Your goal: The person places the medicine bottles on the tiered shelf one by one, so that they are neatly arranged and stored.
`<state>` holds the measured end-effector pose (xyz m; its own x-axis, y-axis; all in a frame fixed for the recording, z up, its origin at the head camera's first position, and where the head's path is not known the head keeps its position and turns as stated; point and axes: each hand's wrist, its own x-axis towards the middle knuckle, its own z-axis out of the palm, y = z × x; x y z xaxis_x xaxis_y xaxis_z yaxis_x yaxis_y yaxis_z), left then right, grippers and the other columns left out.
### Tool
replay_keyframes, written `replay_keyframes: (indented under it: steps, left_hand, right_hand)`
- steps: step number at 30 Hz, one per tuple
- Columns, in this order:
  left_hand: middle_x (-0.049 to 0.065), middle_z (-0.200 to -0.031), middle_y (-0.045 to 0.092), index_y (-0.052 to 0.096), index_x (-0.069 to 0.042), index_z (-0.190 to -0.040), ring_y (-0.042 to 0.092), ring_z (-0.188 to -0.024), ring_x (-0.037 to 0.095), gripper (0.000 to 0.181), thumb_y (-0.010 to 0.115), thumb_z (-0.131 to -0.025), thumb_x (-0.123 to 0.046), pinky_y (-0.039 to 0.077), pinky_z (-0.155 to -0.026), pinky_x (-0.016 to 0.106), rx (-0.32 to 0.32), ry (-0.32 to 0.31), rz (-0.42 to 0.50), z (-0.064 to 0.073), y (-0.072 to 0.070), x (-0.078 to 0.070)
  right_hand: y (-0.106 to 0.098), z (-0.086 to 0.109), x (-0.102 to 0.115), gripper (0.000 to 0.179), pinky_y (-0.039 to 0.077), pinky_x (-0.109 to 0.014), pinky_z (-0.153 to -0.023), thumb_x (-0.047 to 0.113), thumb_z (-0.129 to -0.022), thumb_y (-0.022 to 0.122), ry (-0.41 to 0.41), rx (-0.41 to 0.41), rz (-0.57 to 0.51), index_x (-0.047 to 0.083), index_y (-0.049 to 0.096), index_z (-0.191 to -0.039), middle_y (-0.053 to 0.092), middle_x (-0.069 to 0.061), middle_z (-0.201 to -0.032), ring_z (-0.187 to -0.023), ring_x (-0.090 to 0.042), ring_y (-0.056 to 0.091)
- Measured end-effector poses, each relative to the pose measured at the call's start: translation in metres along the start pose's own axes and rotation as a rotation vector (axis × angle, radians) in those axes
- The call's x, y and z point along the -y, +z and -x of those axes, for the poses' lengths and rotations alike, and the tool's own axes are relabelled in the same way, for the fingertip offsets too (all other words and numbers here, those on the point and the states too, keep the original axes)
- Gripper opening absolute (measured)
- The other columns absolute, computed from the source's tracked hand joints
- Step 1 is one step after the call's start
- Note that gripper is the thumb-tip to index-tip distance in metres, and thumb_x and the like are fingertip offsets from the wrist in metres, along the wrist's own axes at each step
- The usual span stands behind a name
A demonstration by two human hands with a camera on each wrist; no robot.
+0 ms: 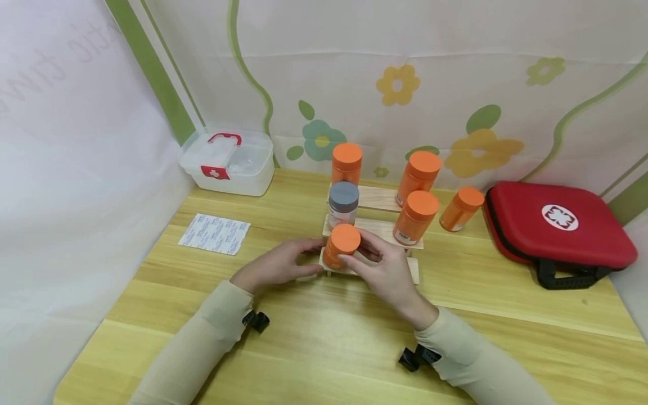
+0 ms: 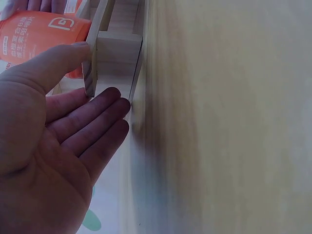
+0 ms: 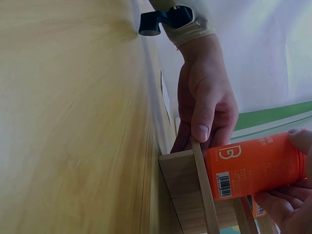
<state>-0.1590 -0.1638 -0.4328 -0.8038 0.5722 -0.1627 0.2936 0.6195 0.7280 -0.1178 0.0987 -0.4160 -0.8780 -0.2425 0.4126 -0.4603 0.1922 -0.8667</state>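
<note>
My right hand (image 1: 387, 274) holds an orange bottle (image 1: 342, 245) between thumb and fingers, its base on the left end of the lowest step of a small wooden step rack (image 1: 412, 270). The right wrist view shows the bottle's (image 3: 253, 168) barcode side against the step board. With fingers nearly straight, my left hand (image 1: 282, 263) touches the rack's left end; in the left wrist view its thumb (image 2: 73, 53) lies at the edge of the front board. A grey-lidded bottle (image 1: 343, 203) stands on the middle step, behind the held one.
Other orange bottles stand on the rack: one at the back left (image 1: 347, 163), one at the back right (image 1: 418, 177), another at the middle right (image 1: 415, 216). Right of it are a smaller orange bottle (image 1: 461, 208) and a red case (image 1: 562, 225). Leftward are a clear first-aid box (image 1: 233, 163) and a printed sheet (image 1: 215, 233).
</note>
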Motion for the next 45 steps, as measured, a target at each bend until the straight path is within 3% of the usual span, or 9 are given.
replay_keyframes:
  steps: [6,23,45]
  left_hand:
    - [0.004,-0.161,0.059,0.052,-0.015,-0.161,0.054,-0.151,0.026,0.066,0.075,-0.103,-0.034,0.041,-0.129,0.051,0.005,-0.013,-0.004,0.000,0.000,-0.001]
    - [0.005,-0.161,0.059,0.051,-0.015,-0.162,0.054,-0.151,0.027,0.067,0.075,-0.103,-0.034,0.041,-0.129,0.051,-0.005,0.003,-0.003,-0.001,0.001,-0.001]
    - [0.006,-0.162,0.058,0.051,-0.013,-0.162,0.053,-0.152,0.028,0.067,0.074,-0.104,-0.037,0.041,-0.129,0.053,-0.006,-0.005,0.004,0.000,0.002,-0.001]
  right_hand:
    - [0.005,-0.002,0.002,0.054,0.065,-0.039,-0.097,0.006,-0.087,0.090,-0.026,-0.029,0.067,0.001,0.071,-0.138,0.076,-0.018,-0.132,-0.118,-0.032,0.077]
    - [0.008,-0.008,0.014,0.048,0.068,-0.037,-0.086,0.021,-0.088,0.091,-0.096,-0.046,0.370,0.002,0.074,-0.128,0.081,-0.017,-0.120,-0.108,-0.028,0.081]
    - [0.013,-0.006,0.008,0.051,0.069,-0.039,-0.082,0.021,-0.086,0.093,-0.151,-0.076,0.432,-0.002,0.074,-0.128,0.082,-0.019,-0.116,-0.103,-0.029,0.082]
